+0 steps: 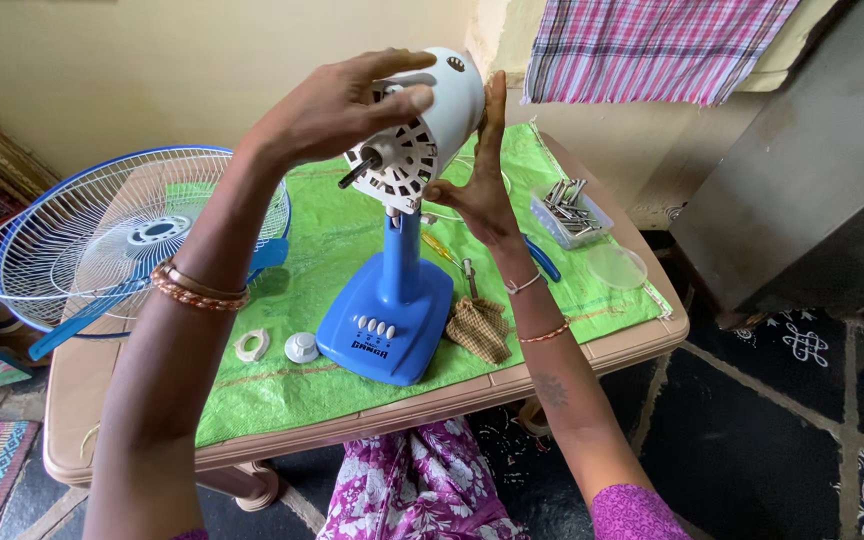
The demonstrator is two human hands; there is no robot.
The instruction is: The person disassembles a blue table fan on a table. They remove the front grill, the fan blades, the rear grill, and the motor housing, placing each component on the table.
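Note:
A table fan stands on the green sheet [332, 250] without its blades or guard. Its blue base [384, 325] and blue neck carry a white motor housing [444, 105] with a bare black shaft pointing left. My left hand [337, 105] rests over the top and left side of the housing, fingers spread. My right hand [480, 190] presses flat against the housing's right side, thumb under it. A white wire fan guard with a blue rim [122, 235] lies at the table's left.
A white ring [251, 346] and a white round cap [302, 347] lie left of the base. A checked cloth [479, 328], a screwdriver [442, 250], blue pliers, a clear box of metal parts [570, 210] and its round lid [617, 267] lie right.

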